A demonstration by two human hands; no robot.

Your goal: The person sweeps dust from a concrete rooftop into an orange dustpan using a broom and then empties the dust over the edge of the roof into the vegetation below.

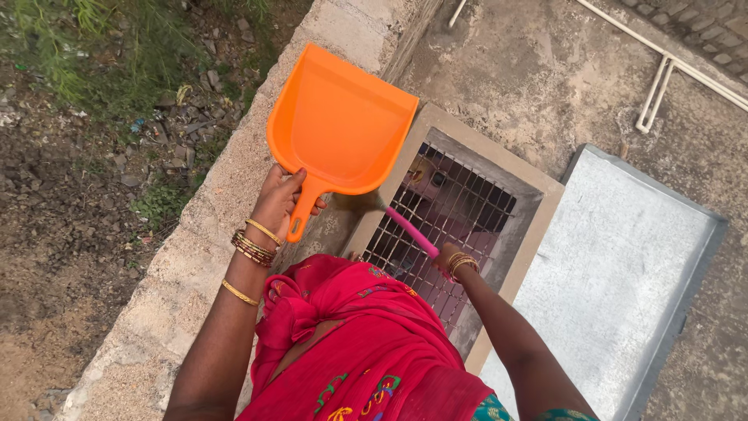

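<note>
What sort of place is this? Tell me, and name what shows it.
Probably a flat rooftop or terrace outdoors. A low concrete parapet borders weedy ground far below, a metal grille covers an opening in the rough cement floor, and white pipes run across it.

plain bright orange dustpan (pixel 339 121), pink broom handle (pixel 411 231), gold bangles (pixel 253 248) in stacked bands, red cloth (pixel 366 343) with green, yellow and blue embroidery, grey metal sheet (pixel 615 273), dark grate (pixel 444 226) framed in beige
</note>
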